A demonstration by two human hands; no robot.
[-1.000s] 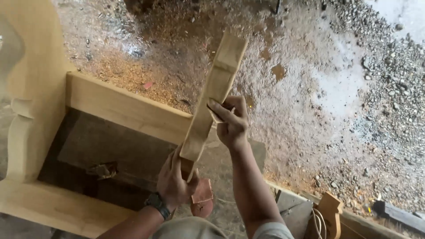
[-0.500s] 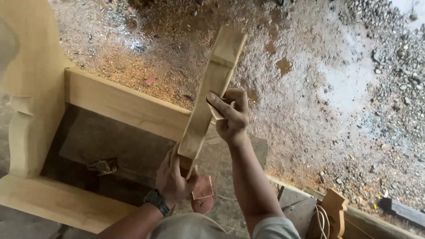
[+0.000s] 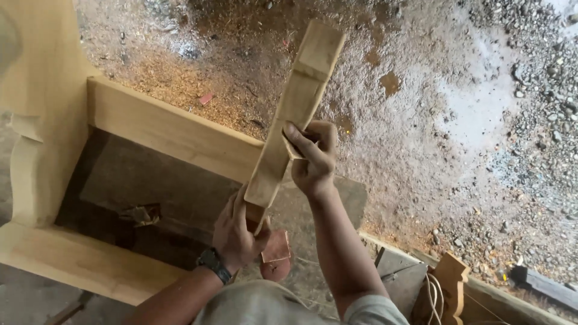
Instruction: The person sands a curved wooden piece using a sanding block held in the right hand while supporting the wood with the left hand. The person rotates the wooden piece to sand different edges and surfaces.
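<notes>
Sawdust and wet gravel cover the ground (image 3: 457, 120) beneath a long, pale wooden piece (image 3: 295, 114) held tilted in the air, its upper end pointing away and slightly right, with a shallow notch cut near that end. The left hand (image 3: 236, 233) is closed around the piece's narrow lower end, a dark wristwatch (image 3: 212, 263) showing on that wrist. The right hand (image 3: 313, 157) grips the piece about midway along its right edge, thumb laid across the face and fingers curled behind, pressing a small folded scrap of sandpaper (image 3: 293, 149) against the wood. Just below the left hand a reddish-brown sheet (image 3: 276, 248) lies near the person's knee. Behind and to the left of the piece stands an unfinished wooden frame (image 3: 168, 129) of pale boards, its rail passing under the held piece. At the lower right, a small carved wooden part (image 3: 453, 283) rests beside a loop of pale cord (image 3: 430, 300).
</notes>
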